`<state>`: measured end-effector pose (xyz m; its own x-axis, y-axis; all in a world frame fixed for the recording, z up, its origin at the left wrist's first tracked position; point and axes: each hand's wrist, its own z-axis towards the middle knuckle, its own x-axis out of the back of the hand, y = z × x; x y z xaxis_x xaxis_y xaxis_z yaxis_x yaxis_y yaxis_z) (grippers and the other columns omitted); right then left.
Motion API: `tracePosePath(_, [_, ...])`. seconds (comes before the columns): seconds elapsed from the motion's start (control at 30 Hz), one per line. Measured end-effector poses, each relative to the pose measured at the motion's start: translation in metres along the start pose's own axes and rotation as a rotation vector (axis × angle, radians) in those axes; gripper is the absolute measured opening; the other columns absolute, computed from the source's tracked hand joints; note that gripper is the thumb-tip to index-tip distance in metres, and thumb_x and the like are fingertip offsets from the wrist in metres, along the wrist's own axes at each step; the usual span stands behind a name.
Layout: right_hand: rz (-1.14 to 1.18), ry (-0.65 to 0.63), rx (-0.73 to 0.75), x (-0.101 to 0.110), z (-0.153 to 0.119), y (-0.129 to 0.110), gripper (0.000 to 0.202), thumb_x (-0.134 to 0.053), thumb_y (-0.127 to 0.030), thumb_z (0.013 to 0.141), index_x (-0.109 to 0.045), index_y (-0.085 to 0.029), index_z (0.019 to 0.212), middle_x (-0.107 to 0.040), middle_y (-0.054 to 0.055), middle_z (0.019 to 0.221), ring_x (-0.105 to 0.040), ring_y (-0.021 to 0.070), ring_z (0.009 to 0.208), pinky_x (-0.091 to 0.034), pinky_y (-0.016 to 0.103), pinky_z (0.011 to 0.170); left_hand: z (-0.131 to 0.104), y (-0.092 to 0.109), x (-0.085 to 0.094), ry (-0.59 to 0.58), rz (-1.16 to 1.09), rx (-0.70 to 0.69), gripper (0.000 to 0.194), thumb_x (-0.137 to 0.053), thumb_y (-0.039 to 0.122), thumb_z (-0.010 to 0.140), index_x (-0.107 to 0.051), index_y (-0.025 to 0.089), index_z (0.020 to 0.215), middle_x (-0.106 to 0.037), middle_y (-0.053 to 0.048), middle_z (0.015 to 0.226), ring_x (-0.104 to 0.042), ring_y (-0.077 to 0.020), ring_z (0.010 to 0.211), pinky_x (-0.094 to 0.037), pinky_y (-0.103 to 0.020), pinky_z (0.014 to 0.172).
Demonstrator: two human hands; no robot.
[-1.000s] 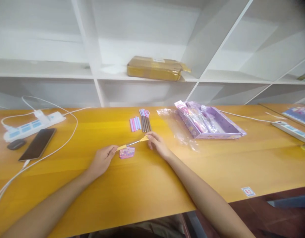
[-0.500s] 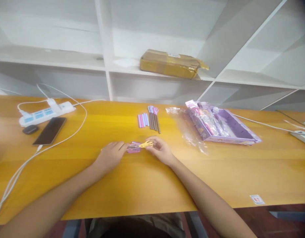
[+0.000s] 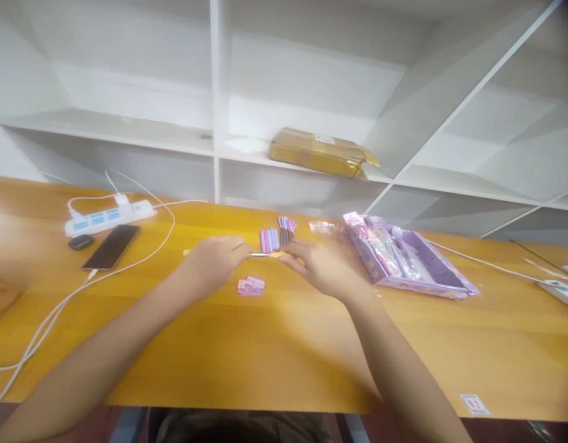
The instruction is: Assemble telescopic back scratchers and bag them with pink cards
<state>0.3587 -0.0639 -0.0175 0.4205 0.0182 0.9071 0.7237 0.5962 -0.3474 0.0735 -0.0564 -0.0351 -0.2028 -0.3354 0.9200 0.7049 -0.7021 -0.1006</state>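
Observation:
A thin back scratcher with a metal rod (image 3: pixel 260 255) and a yellow hand-shaped end spans the gap between my two hands, roughly level above the table. My left hand (image 3: pixel 216 261) is closed around the rod's left part. A small yellow tip shows just left of that hand. At the yellow end, my right hand (image 3: pixel 318 267) pinches with thumb and fingers, covering most of it. Beyond the hands lie several pink and blue tubes (image 3: pixel 269 240) and several dark rods with curled ends (image 3: pixel 286 229), partly hidden by my right hand. Small purple-pink cards (image 3: pixel 251 286) lie nearer me.
A purple open box (image 3: pixel 431 284) holding plastic-wrapped items stands at the right, with clear plastic wrap (image 3: pixel 323 227) beside it. To the left are a power strip (image 3: pixel 111 218), a phone (image 3: pixel 112 247) and white cables. A taped parcel (image 3: pixel 318 151) rests on the shelf behind.
Both hands have moved away from me with the back scratcher, uncovering the cards. My right hand now covers more of the yellow end and the dark rods. The camera view has shifted.

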Motion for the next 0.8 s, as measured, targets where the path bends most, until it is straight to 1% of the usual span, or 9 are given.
tracePosePath(0.03, [0.008, -0.002, 0.006, 0.014, 0.001, -0.009, 0.038, -0.045, -0.05, 0.112, -0.073, -0.024, 0.116, -0.074, 0.007, 0.109, -0.068, 0.0197, 0.096, -0.049, 0.032, 0.083, 0.005, 0.001, 0.015, 0.015, 0.012, 0.02, 0.03, -0.041, 0.028, 0.113, -0.068, 0.018, 0.103, -0.066, -0.003, 0.088, -0.062, -0.0187, 0.077, -0.037, -0.031, 0.063])
tracePosePath(0.1, [0.042, 0.018, 0.016, 0.035, 0.001, -0.023, 0.037, -0.043, -0.048, 0.113, -0.072, -0.025, 0.11, -0.075, 0.004, 0.106, -0.067, 0.018, 0.094, -0.049, 0.031, 0.083, 0.011, 0.006, 0.039, 0.05, -0.029, 0.065, 0.029, -0.046, 0.038, 0.112, -0.067, 0.019, 0.105, -0.067, -0.001, 0.091, -0.063, -0.0166, 0.075, -0.036, -0.03, 0.062])
tracePosePath(0.17, [0.069, 0.046, 0.046, 0.047, -0.002, -0.033, 0.035, -0.043, -0.044, 0.113, -0.071, -0.024, 0.105, -0.074, 0.002, 0.102, -0.066, 0.0165, 0.091, -0.049, 0.03, 0.081, 0.013, 0.013, 0.05, 0.09, -0.042, 0.024, 0.026, -0.051, 0.042, 0.11, -0.067, 0.021, 0.109, -0.066, 0.0, 0.088, -0.062, -0.0152, 0.071, -0.035, -0.03, 0.059])
tracePosePath(0.27, [0.068, 0.066, 0.11, 0.05, -0.009, -0.035, 0.031, -0.045, -0.039, 0.113, -0.069, -0.024, 0.104, -0.073, 0.002, 0.098, -0.066, 0.0162, 0.087, -0.049, 0.031, 0.077, 0.013, 0.02, 0.049, 0.194, 0.051, -0.104, 0.019, -0.05, 0.027, 0.11, -0.067, 0.02, 0.112, -0.066, 0.0, 0.082, -0.061, -0.0161, 0.07, -0.034, -0.031, 0.058])
tracePosePath(0.4, [0.008, 0.084, 0.127, 0.043, -0.017, -0.029, 0.025, -0.049, -0.037, 0.112, -0.07, -0.025, 0.11, -0.073, 0.003, 0.097, -0.067, 0.0166, 0.082, -0.049, 0.031, 0.072, 0.012, 0.023, 0.04, 0.3, 0.106, -0.197, 0.029, -0.044, 0.009, 0.106, -0.064, 0.017, 0.125, -0.073, -0.003, 0.09, -0.066, -0.0175, 0.077, -0.041, -0.031, 0.062])
tracePosePath(0.5, [-0.043, 0.093, 0.162, 0.039, -0.017, -0.029, 0.024, -0.05, -0.035, 0.112, -0.071, -0.026, 0.118, -0.074, 0.002, 0.098, -0.067, 0.0161, 0.083, -0.048, 0.03, 0.072, 0.009, 0.023, 0.041, 0.292, 0.093, -0.219, 0.037, -0.042, 0.009, 0.107, -0.059, 0.019, 0.137, -0.075, -0.002, 0.094, -0.069, -0.0176, 0.078, -0.043, -0.03, 0.061])
tracePosePath(0.6, [-0.082, 0.167, 0.235, 0.036, -0.012, -0.032, 0.025, -0.048, -0.032, 0.113, -0.07, -0.024, 0.122, -0.074, 0.003, 0.097, -0.067, 0.0165, 0.086, -0.047, 0.03, 0.074, 0.004, 0.022, 0.045, 0.261, 0.099, -0.204, 0.042, -0.04, 0.008, 0.106, -0.057, 0.021, 0.143, -0.076, -0.002, 0.096, -0.07, -0.0175, 0.078, -0.045, -0.029, 0.061])
tracePosePath(0.7, [-0.109, 0.255, 0.274, 0.032, -0.006, -0.032, 0.025, -0.048, -0.032, 0.113, -0.069, -0.021, 0.118, -0.073, 0.005, 0.095, -0.065, 0.017, 0.086, -0.046, 0.03, 0.074, 0.0, 0.018, 0.047, 0.235, 0.09, -0.152, 0.044, -0.044, 0.01, 0.106, -0.051, 0.02, 0.148, -0.078, -0.005, 0.101, -0.073, -0.0193, 0.085, -0.05, -0.029, 0.065])
tracePosePath(0.8, [-0.108, 0.293, 0.275, 0.029, -0.003, -0.031, 0.024, -0.048, -0.033, 0.113, -0.068, -0.02, 0.112, -0.072, 0.005, 0.094, -0.064, 0.0166, 0.084, -0.046, 0.03, 0.074, -0.002, 0.014, 0.045, 0.195, 0.05, -0.082, 0.044, -0.049, 0.019, 0.108, -0.048, 0.022, 0.151, -0.079, -0.006, 0.109, -0.074, -0.0212, 0.089, -0.051, -0.029, 0.066])
